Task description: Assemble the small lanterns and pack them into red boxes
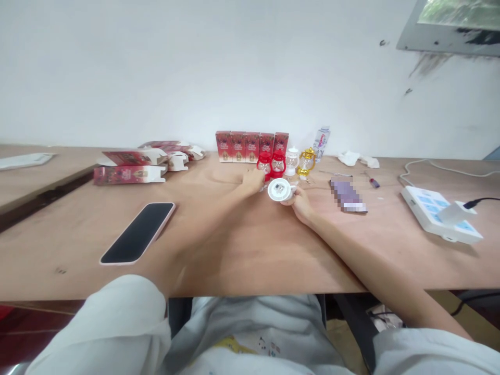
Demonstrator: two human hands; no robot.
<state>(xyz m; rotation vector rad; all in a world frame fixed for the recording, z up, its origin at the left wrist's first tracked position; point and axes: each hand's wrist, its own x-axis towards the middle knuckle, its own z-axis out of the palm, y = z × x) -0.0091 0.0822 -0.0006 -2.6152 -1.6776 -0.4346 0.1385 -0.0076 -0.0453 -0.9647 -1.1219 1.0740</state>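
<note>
My right hand (300, 202) is closed round a small white toy lantern (279, 189), held on its side with its round base facing me. My left hand (253, 180) rests on the wooden table (234, 245) just left of it, fingers curled toward something too small to make out, close to two red lanterns (271, 163). Beside those stand a white lantern (291, 161) and a gold lantern (307, 162). A row of red boxes (252, 146) stands behind them by the wall.
A phone (137, 232) lies face down at the left. Opened red and white cartons (135, 166) lie at the back left. A small water bottle (321, 142), a screwdriver (372, 180), a blurred purple item (347, 195) and a white power strip (441, 214) with a plug are on the right.
</note>
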